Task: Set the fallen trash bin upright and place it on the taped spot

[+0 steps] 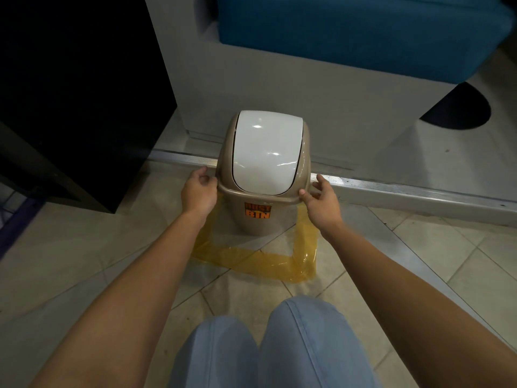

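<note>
Inside the yellow tape square (pixel 253 257) on the tiled floor, the bin (pixel 257 217) stands upright, its base within the tape's outline and toward the far side of it. Beyond the tape runs a metal floor strip (pixel 391 189); past that, a grey sofa base (pixel 279 88) with a blue cushion (pixel 363 32). Left of the tape sits a black cabinet (pixel 70 93).

The left hand (pixel 198 194) touches the bin's rim left of the tape's middle, fingers curled together around the collar edge. The right hand (pixel 321 203) is at the opposite rim, fingers spread and loosely bent, thumb tip on the collar; whether it actually grips or only rests I cannot tell.

The bin is a beige plastic tub tapering toward the base, topped by a glossy white swing lid (pixel 267 152) and carrying an orange "DUST BIN" label (pixel 258 210) on the near face. It looks like thin, stiff plastic, probably light and likely empty, so it should shift easily and could tip from a nudge high up. The lid probably pivots, making it a poor handhold; the smooth sides may be slippery. The projecting collar under the lid, taken from both sides, seems the surest grip.
</note>
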Motion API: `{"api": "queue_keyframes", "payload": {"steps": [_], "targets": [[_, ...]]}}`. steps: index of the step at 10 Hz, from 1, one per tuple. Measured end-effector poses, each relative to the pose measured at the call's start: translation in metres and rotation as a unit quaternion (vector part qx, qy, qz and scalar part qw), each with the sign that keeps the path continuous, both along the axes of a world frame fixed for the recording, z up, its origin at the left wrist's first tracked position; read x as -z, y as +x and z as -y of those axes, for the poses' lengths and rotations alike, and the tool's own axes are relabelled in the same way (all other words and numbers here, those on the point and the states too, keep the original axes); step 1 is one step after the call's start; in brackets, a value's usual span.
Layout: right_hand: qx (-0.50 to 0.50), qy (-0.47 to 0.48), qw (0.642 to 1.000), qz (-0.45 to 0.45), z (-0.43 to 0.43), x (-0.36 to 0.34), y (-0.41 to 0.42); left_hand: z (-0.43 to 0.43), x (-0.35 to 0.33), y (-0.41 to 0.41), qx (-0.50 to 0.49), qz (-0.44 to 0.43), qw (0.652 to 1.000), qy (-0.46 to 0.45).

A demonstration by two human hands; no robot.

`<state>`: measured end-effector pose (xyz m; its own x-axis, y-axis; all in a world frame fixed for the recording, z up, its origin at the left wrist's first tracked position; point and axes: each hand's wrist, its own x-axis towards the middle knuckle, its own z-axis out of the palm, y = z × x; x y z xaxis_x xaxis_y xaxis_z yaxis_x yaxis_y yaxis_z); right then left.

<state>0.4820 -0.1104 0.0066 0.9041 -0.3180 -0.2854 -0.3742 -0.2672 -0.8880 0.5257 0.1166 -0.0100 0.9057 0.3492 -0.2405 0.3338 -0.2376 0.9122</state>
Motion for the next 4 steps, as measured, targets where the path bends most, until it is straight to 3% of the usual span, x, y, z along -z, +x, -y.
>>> {"api": "queue_keyframes", "payload": {"steps": [2,4], "targets": [[-0.014,-0.121,0.992,0.013,-0.005,-0.032,-0.007,0.002,-0.028,-0.012,0.019,-0.005,0.996,0.084],[-0.051,-0.158,0.986,0.006,-0.013,-0.095,-0.018,0.004,-0.091,-0.029,0.073,-0.003,0.987,0.141]]}}
